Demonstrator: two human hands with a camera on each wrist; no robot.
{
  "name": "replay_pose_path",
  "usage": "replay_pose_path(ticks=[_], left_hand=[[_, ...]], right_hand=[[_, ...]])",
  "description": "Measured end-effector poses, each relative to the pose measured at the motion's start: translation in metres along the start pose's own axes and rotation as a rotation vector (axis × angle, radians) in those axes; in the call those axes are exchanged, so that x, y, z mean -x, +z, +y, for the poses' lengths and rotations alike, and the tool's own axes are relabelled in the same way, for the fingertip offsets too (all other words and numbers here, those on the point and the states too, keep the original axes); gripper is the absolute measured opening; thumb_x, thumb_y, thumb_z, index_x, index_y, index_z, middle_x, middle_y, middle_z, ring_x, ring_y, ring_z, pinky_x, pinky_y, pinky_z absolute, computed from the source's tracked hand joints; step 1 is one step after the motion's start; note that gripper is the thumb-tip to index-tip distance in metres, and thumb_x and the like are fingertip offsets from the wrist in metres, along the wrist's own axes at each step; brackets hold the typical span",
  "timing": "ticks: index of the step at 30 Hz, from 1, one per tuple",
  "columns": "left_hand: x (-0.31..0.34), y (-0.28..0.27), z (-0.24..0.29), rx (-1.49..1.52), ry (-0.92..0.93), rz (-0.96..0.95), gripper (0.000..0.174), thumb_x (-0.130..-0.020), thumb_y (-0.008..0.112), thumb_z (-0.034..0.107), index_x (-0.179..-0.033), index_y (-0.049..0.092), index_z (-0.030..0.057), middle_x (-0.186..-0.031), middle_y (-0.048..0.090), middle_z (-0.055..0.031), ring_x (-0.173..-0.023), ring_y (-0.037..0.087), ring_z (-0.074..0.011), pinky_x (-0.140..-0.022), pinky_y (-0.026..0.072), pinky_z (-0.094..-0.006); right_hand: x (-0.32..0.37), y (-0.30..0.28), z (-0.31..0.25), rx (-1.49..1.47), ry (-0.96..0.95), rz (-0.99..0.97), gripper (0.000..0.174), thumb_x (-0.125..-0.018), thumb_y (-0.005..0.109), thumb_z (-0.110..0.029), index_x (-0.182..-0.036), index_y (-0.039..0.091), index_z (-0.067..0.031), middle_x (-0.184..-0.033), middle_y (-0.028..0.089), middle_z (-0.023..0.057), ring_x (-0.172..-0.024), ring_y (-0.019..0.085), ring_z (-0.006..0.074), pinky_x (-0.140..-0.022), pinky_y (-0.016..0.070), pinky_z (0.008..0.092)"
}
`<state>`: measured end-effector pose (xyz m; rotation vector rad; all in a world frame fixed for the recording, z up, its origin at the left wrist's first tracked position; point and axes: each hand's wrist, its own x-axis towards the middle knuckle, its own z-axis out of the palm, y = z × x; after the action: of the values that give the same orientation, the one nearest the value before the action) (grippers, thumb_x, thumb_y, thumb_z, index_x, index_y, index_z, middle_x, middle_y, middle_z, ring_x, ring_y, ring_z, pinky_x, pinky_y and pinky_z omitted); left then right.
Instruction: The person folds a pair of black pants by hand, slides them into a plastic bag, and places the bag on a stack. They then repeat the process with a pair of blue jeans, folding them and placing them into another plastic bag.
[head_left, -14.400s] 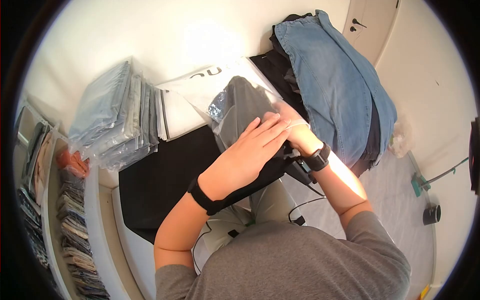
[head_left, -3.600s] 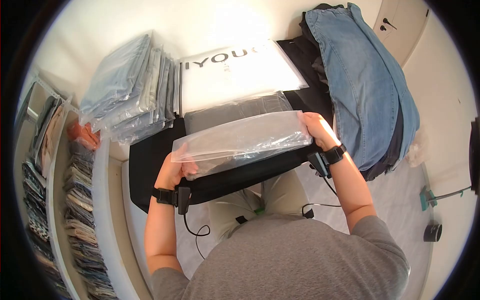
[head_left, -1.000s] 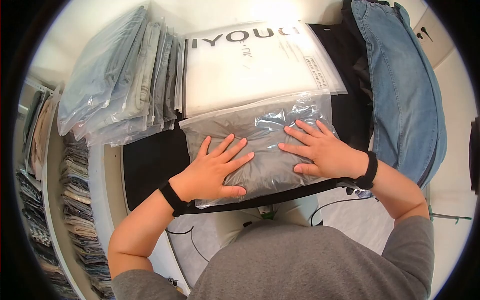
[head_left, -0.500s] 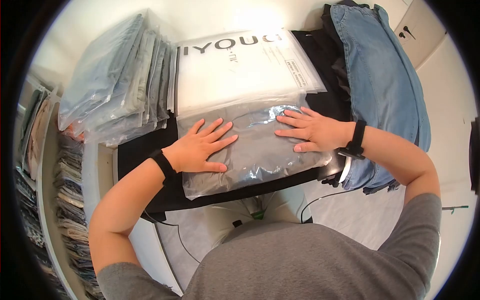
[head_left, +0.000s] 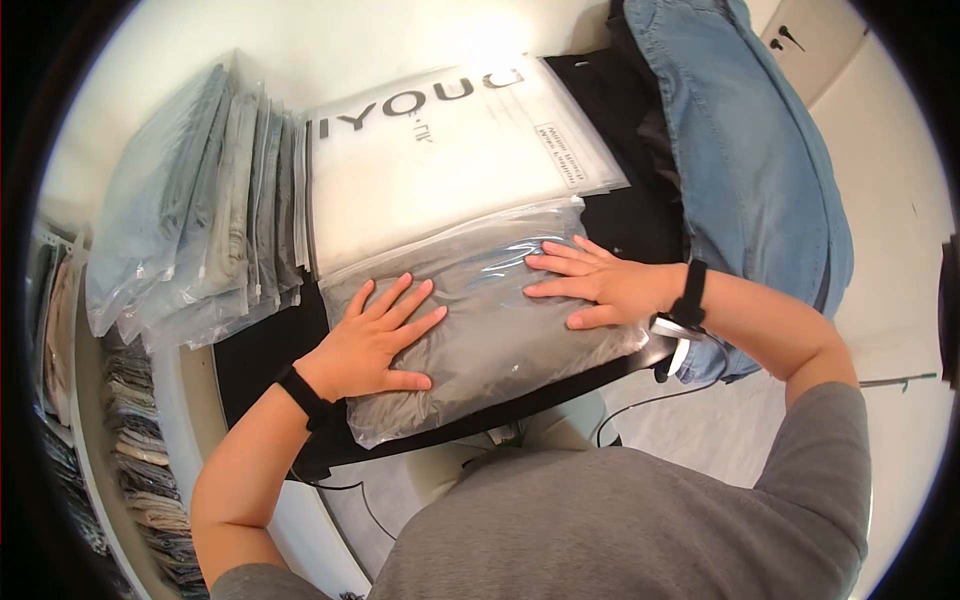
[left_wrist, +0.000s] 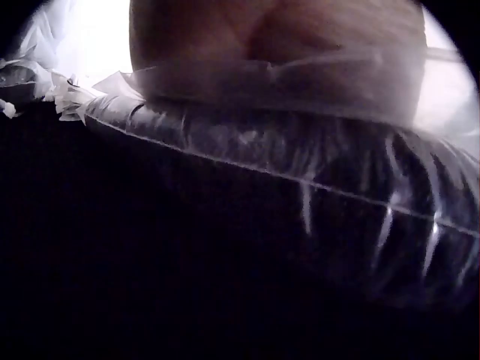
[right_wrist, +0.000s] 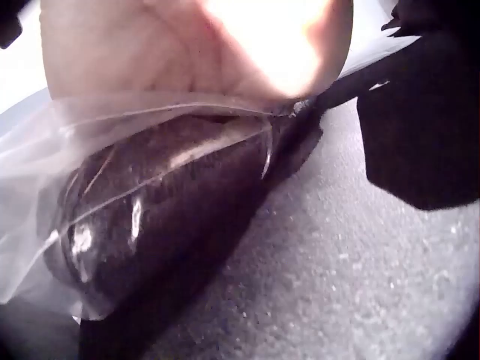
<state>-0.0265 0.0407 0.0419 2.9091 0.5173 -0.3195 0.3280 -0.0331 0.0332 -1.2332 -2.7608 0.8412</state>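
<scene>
A clear plastic zip bag [head_left: 480, 350] with a folded grey garment inside lies flat at the front of a black-covered table [head_left: 262, 372]. My left hand [head_left: 365, 345] rests palm down on the bag's left part, fingers spread. On its right part presses my right hand [head_left: 600, 285], also flat with fingers apart. The left wrist view shows the puffed side seam of the bag [left_wrist: 300, 180] under the heel of the left hand [left_wrist: 277, 45]. In the right wrist view, the bag's edge [right_wrist: 150, 195] bulges below the right palm [right_wrist: 150, 52].
Behind the bag lies a stack of white printed bags [head_left: 440, 150]. Bagged garments [head_left: 200, 210] are piled at the left, above shelves of folded clothes [head_left: 145, 450]. Blue denim clothing [head_left: 750, 150] hangs over the table's right side. A cable [head_left: 650, 400] runs below the front edge.
Earlier my hands held up the clear bag's edge; now both lie flat on the filled bag. Over the last second they stay spread on it while the head view shifts.
</scene>
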Motion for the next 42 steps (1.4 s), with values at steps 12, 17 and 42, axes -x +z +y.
replay_pose_path(ticks=[12, 17, 42], left_hand=[[-0.021, -0.070, 0.023, 0.186, -0.027, 0.043, 0.066, -0.084, 0.063, 0.029, -0.142, 0.034, 0.0119, -0.146, 0.032, -0.0162, -0.137, 0.024, -0.0336, -0.110, 0.0226, -0.0427], [-0.087, -0.106, 0.032, 0.258, 0.000, 0.352, 0.037, -0.087, 0.059, 0.022, -0.117, 0.057, 0.0011, -0.119, 0.058, -0.0193, -0.113, 0.053, -0.0342, -0.097, 0.0411, -0.0382], [-0.211, -0.077, -0.019, 0.265, -0.158, 0.199, 0.022, -0.075, 0.067, 0.022, -0.084, 0.071, 0.0031, -0.078, 0.067, -0.0154, -0.072, 0.062, -0.0277, -0.070, 0.0487, -0.0352]], right_hand=[[0.030, -0.046, 0.033, -0.710, 0.339, 0.723, 0.023, -0.083, 0.063, -0.018, -0.097, 0.066, 0.0009, -0.083, 0.065, 0.0055, -0.076, 0.058, 0.0110, -0.071, 0.0466, 0.0240], [0.002, -0.029, 0.047, -0.871, 0.698, 0.686, 0.028, -0.085, 0.064, -0.024, -0.100, 0.063, -0.0007, -0.086, 0.063, 0.0040, -0.075, 0.058, 0.0111, -0.066, 0.0473, 0.0242], [-0.018, -0.021, 0.067, -1.128, 0.615, 0.774, 0.009, -0.082, 0.066, -0.018, -0.084, 0.062, -0.0104, -0.076, 0.062, -0.0024, -0.066, 0.054, 0.0074, -0.060, 0.0381, 0.0237]])
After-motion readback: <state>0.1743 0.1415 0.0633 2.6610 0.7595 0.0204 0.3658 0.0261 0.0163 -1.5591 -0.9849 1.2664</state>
